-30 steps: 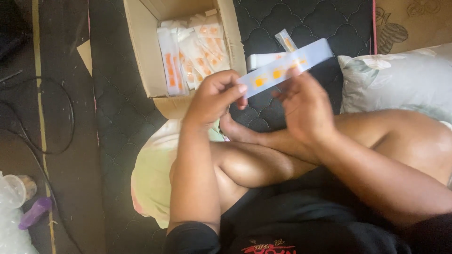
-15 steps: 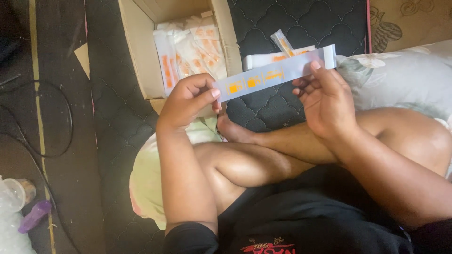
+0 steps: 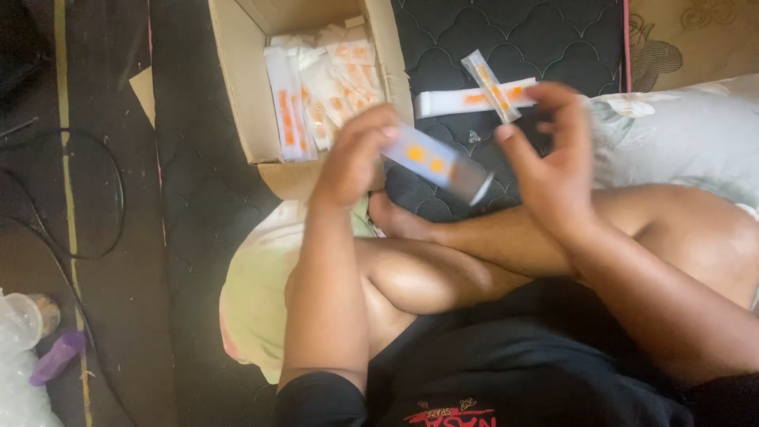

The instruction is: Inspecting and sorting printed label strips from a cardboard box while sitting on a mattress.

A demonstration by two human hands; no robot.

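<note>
Dark quilted mattress (image 3: 506, 39) underneath, cardboard box (image 3: 237, 87) of white-and-orange packets (image 3: 316, 87) at upper left. Left hand (image 3: 356, 158) pinches one blurred packet (image 3: 435, 162) by its end, just in front of the box. Right hand (image 3: 553, 170) hangs open beside it, fingers spread. Two more packets (image 3: 490, 87) lie beyond.

white packet (image 3: 436, 160) (orange dots), brown box (image 3: 245, 87)

My fingers (image 3: 371, 138) are pinching a glossy, smooth plastic packet (image 3: 435, 162). More shiny packets (image 3: 316, 95) are lying in a matt brown cardboard box (image 3: 237, 87) sitting on dark quilted cloth mattress (image 3: 514, 39).
</note>
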